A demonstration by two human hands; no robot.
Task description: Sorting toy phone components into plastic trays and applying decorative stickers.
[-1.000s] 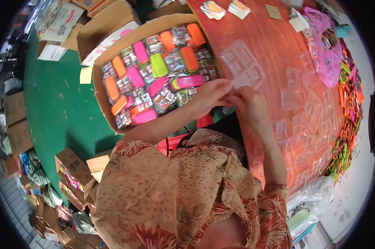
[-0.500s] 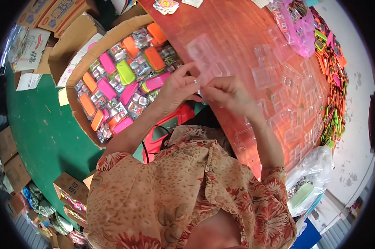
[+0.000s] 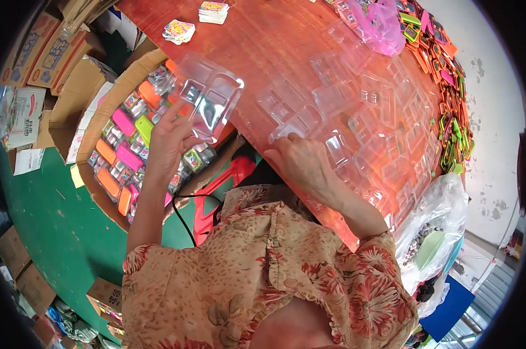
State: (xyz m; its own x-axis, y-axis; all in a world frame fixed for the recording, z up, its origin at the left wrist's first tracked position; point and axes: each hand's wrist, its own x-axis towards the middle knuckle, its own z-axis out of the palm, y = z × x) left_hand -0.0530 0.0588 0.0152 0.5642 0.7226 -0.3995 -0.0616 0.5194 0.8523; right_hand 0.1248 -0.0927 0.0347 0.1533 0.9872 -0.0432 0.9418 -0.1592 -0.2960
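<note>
Fingers, left hand (image 3: 168,141): clamping clear rectangular plastic tray (image 3: 212,107)
Right hand (image 3: 307,167): curling over red wooden table (image 3: 263,49), grip unclear
Hands: parting, left holding alone

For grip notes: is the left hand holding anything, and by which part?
Yes: the left hand holds a clear compartmented plastic tray by its lower-left edge.

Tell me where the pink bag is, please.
In the head view, the pink bag is at upper right, on the red table beside the heap of colourful pieces.
</note>
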